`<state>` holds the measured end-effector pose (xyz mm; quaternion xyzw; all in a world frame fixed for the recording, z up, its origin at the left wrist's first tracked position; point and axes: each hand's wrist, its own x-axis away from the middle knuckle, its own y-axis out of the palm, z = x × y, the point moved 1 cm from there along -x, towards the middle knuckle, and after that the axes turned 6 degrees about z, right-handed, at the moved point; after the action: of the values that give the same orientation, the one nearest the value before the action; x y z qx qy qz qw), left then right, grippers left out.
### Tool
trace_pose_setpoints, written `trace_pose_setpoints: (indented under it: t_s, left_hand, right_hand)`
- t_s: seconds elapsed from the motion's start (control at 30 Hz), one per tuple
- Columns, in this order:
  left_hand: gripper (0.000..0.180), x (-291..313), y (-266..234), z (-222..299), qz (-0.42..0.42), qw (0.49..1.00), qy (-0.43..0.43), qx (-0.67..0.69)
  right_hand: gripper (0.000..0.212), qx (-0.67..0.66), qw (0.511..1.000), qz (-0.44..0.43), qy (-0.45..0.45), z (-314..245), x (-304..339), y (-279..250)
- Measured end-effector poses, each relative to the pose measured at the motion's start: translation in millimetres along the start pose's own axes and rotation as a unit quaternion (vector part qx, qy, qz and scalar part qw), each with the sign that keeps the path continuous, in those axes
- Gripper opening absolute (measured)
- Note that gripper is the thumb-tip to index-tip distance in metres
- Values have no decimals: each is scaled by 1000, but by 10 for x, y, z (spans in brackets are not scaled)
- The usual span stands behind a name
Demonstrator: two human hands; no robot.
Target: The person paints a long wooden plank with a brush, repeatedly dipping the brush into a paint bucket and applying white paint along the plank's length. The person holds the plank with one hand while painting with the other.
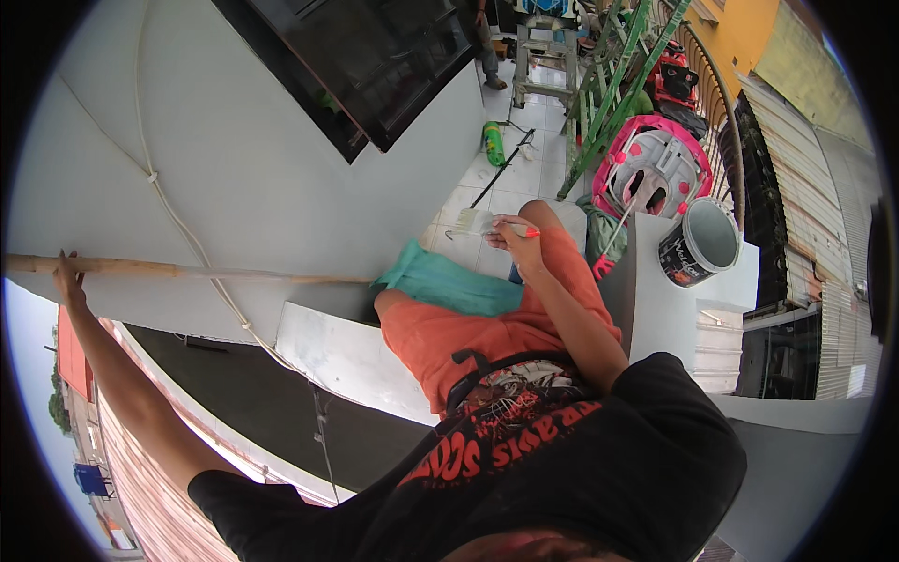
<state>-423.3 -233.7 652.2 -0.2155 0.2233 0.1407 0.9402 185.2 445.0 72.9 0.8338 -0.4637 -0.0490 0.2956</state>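
Observation:
My right hand (517, 240) is closed round a paintbrush (476, 222) above my right thigh. Its pale bristles point left, and the orange-red end of the handle sticks out on the other side. Far out to the left, my left hand (70, 278) grips a bamboo pole (178, 270). That pole runs across the pale grey wall (309, 206) toward my left knee, where a green cloth (449, 281) hangs between my legs. To the right, a paint bucket (712, 239) stands on a white ledge (646, 281).
A rope (171, 211) hangs down the wall beside a dark-framed window (375, 66). Green ladders (609, 94), a pink-and-grey baby seat (655, 169) and a green bottle (493, 143) stand on the tiled floor. Another person's leg (491, 61) shows at the back. Below left is a drop past the ledge.

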Motion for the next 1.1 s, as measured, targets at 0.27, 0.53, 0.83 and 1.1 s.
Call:
trace_pose_setpoints:
  t_s: [0.27, 0.53, 0.83, 1.1]
  left_hand:
    - [42, 424, 994, 241, -5, 990, 71, 119]
    - [21, 1327, 1882, 1063, -133, 936, 68, 319]
    - [25, 2132, 2580, 1716, -113, 917, 91, 370]
    - [27, 2371, 2880, 1970, -89, 921, 113, 362]
  right_hand:
    - [20, 5, 1000, -29, -4, 3, -58, 14]
    - [23, -11, 1000, 3, 15, 35, -110, -60]
    - [22, 4, 1000, 16, 23, 87, -102, -280]
    - [25, 0, 999, 41, 31, 138, -89, -347]
